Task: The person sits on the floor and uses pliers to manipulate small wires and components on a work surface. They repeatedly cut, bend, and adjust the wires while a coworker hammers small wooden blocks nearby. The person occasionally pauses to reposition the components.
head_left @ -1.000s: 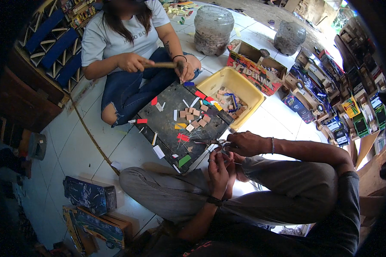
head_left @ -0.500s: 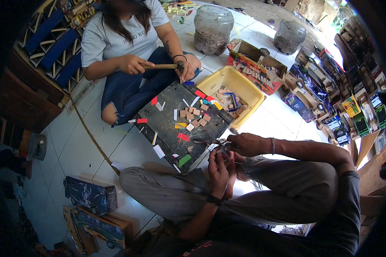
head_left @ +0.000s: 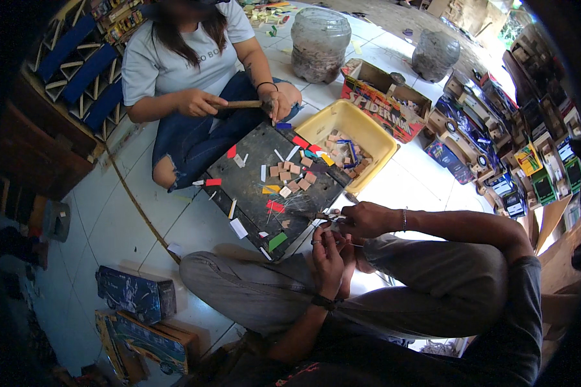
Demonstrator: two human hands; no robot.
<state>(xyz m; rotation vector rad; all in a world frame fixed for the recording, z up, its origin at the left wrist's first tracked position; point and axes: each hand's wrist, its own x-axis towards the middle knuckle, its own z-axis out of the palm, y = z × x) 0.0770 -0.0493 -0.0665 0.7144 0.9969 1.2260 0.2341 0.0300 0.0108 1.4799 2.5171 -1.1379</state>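
Note:
My right hand (head_left: pixel 368 220) is wrapped around a pair of pliers (head_left: pixel 319 215), whose dark jaws point left over the near edge of the low black board (head_left: pixel 245 187). Just below, my left hand (head_left: pixel 330 259) is closed in a pinch close to the pliers. A thin pale piece, perhaps wire, shows by its fingertips, but I cannot make out what it is. On the board lie thin wires (head_left: pixel 294 201), several small wooden blocks (head_left: pixel 285 169), and coloured scraps such as a green piece (head_left: pixel 277 241) and a red piece (head_left: pixel 214 182).
Across the board a seated person holds a hammer (head_left: pixel 239 104) at its far corner. A yellow tub (head_left: pixel 384 151) with wooden blocks stands beside the board, a printed box (head_left: pixel 384 109) behind it. Wooden toy vehicles (head_left: pixel 471 138) crowd the right; boxy toys (head_left: pixel 135 293) sit lower left.
My right hand and the pliers have shifted slightly, while my left hand stays almost in place. The other person's hammer has tilted and moved a little lower.

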